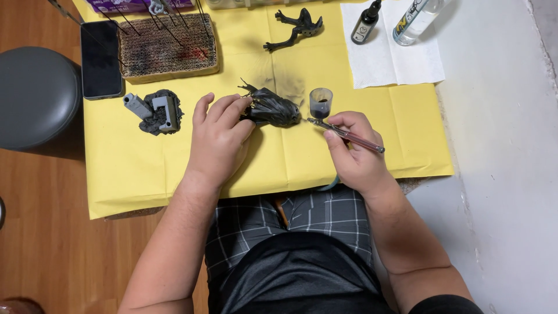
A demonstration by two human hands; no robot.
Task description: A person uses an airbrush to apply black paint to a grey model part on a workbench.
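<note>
On the yellow sheet: a smooth paper cover [174,168], creased in straight folds, lay over the work surface and carried a grey dusting of dark spray beside the model part.
Left hand: the left hand [220,139] lay palm down, fingers curled onto the near end of the model part, pinning it to the paper.
Model part: the black model part [273,108] was lumpy and glossy, with thin spikes at its far end, lying at the sheet's middle between the two hands.
Right hand: the right hand [354,154] was closed around the airbrush in a pen-like pinch.
Airbrush: the airbrush [346,135] was a slim metal tube with a reddish barrel and a small clear cup holding dark paint, its tip just beside the part.
Further back: a ridged cardboard block [168,46] stuck with thin wires, a matt black limbed figure [296,28], a rough dark base with grey blocks [156,111], two bottles on white tissue [389,55], and a flat black phone [101,58].
</note>
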